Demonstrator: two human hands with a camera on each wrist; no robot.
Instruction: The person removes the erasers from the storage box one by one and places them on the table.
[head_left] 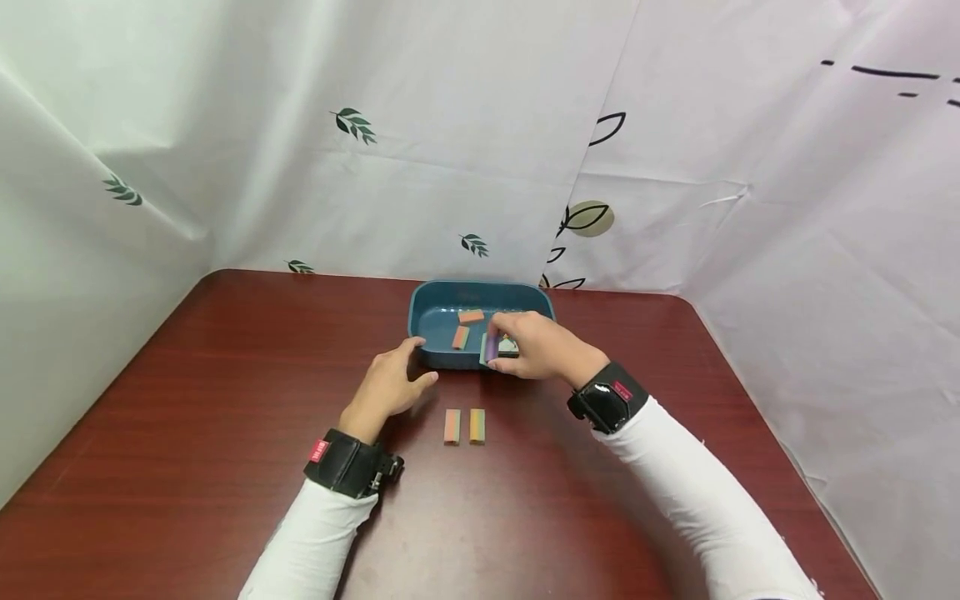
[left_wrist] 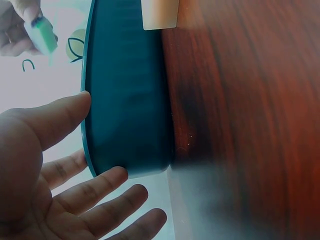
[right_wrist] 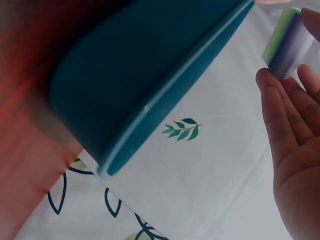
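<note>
Head view: right hand [head_left: 542,346] pinches a green-purple block [head_left: 490,346] over the teal tray's [head_left: 480,291] near rim; left hand [head_left: 390,385], fingers relaxed, touches its left corner.

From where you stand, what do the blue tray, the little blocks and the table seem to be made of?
The blue tray looks like moulded plastic: even teal colour, smooth rounded walls, a soft sheen. The striped block pinched in the right hand and the two blocks on the table look matt and layered in colours, perhaps eraser rubber or foam; hard to tell. The table shows glossy reddish wood grain, possibly veneer or laminate.
</note>
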